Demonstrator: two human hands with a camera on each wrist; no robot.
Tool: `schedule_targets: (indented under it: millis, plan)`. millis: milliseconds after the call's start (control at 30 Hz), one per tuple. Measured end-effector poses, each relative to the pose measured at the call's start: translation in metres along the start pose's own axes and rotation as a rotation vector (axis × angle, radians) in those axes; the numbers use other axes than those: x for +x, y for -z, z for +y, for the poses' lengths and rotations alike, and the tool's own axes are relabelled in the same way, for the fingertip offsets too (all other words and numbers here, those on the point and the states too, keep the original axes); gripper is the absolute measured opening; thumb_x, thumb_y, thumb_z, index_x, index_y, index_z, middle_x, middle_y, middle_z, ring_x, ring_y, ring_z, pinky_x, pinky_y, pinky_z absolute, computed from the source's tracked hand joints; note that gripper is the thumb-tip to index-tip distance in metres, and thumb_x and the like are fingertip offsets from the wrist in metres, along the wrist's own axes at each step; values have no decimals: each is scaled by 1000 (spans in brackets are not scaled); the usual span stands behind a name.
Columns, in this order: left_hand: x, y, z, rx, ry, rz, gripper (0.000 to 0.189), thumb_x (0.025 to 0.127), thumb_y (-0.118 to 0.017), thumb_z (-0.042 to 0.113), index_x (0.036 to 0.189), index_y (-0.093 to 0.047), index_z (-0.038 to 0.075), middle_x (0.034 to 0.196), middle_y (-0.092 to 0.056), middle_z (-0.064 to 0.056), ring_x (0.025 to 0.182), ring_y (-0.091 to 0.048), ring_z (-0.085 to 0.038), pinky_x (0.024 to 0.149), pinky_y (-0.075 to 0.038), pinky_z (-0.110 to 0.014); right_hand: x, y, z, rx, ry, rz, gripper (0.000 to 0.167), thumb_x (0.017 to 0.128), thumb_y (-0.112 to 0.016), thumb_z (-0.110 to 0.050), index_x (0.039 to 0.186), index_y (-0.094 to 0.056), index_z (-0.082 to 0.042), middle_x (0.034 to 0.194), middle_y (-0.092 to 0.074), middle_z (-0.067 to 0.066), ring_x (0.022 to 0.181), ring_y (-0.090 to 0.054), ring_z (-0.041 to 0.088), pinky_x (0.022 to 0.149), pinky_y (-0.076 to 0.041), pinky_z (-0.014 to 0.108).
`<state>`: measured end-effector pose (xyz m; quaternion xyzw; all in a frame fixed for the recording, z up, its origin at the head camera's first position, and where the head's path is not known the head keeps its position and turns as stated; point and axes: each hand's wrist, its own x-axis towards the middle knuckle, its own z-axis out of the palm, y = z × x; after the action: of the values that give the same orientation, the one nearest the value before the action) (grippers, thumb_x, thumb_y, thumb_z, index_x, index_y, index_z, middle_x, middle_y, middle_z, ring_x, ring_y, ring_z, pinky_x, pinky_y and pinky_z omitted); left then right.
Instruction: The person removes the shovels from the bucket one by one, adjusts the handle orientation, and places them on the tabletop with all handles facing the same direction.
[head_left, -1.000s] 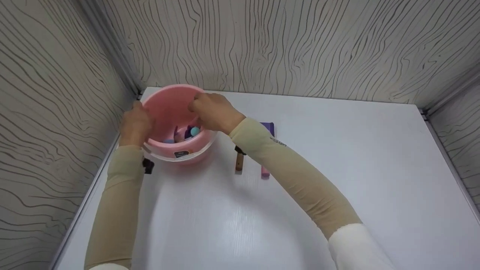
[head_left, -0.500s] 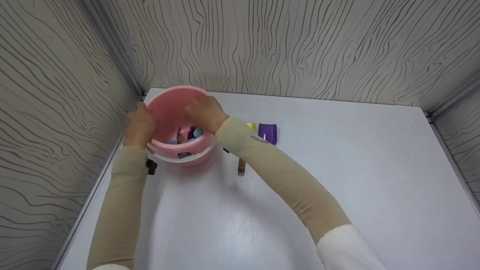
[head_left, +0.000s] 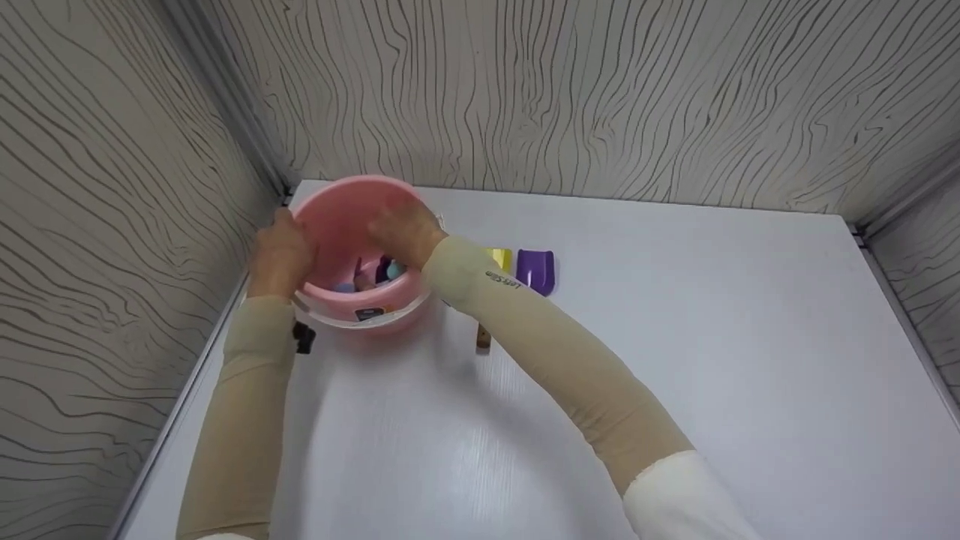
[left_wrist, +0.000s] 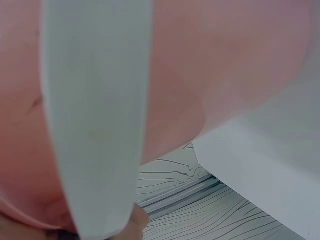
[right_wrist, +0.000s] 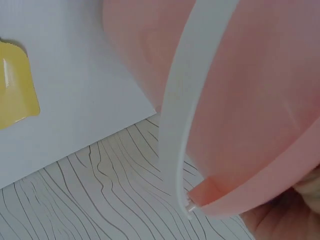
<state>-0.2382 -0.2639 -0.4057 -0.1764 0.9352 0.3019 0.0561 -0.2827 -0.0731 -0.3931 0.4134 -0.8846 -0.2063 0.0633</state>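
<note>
A pink bucket (head_left: 360,202) with a white handle (left_wrist: 97,110) stands tilted at the table's far left. My left hand (head_left: 281,251) grips its left rim; in the left wrist view, fingertips (left_wrist: 135,225) show beside the handle's lower end. My right hand (head_left: 405,229) reaches over the right rim into the bucket, and it is blurred. Its fingers are mostly hidden, so I cannot tell what they hold. At the bottom of the bucket lie small things: a turquoise round piece (head_left: 395,270), dark purple pieces, and a bluish piece (head_left: 345,287).
Right of the bucket lie a yellow scoop-like piece (head_left: 500,259), a purple scoop-like piece (head_left: 536,271) and a brown handle end (head_left: 484,337), partly under my right sleeve (head_left: 555,352). Patterned walls border the white table (head_left: 712,322) at the back and sides.
My right hand has moved left and deeper into the bucket from its right rim. The yellow piece has come into view as my sleeve shifted. The left hand keeps its grip.
</note>
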Motion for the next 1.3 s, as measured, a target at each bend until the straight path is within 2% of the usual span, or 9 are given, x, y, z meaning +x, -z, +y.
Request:
schedule_targets:
  millis: [300, 600, 867, 1033, 1167, 1300]
  plan:
    - [1, -3, 0, 13, -14, 35, 47, 117, -27, 31, 148, -39, -3, 117, -60, -26, 98, -67, -37, 79, -60, -46, 3, -6, 0, -76, 17, 21, 21, 107, -64, -15, 121, -80, -16, 125, -78, 2, 115, -71, 22, 108, -56, 37]
    - [3, -1, -1, 26, -11, 17, 49, 117, -24, 31, 149, -37, -4, 122, -60, -32, 105, -67, -43, 86, -59, -55, 3, -3, 0, -48, 11, 49, 21, 106, -67, -17, 121, -81, -17, 124, -79, 1, 114, -71, 21, 108, -56, 36]
    - [2, -1, -1, 29, -17, 27, 47, 117, -25, 30, 148, -38, -4, 118, -61, -29, 100, -68, -39, 82, -60, -49, 4, 0, 5, -8, -5, 69, 21, 106, -69, -20, 123, -80, -17, 128, -78, 2, 116, -70, 21, 110, -54, 39]
    - [2, -1, -1, 12, -19, 26, 46, 117, -26, 29, 147, -39, -3, 115, -61, -27, 96, -69, -38, 76, -60, -45, 1, 2, 9, 17, -17, 98, 17, 107, -66, -22, 113, -81, -17, 112, -80, 1, 101, -73, 18, 98, -61, 39]
    - [1, -2, -2, -16, -18, 25, 46, 117, -26, 30, 148, -39, -2, 115, -61, -26, 95, -69, -36, 73, -60, -42, -3, 6, 11, 27, -36, 104, 18, 108, -64, -25, 111, -81, -17, 104, -79, 1, 93, -72, 18, 90, -64, 40]
    - [-1, -3, -2, -38, -7, 25, 46, 117, -27, 31, 149, -39, 0, 116, -60, -24, 94, -69, -33, 70, -60, -39, -6, 10, 13, 21, -62, 97, 18, 109, -62, -25, 108, -79, -17, 97, -75, 1, 82, -67, 17, 83, -65, 36]
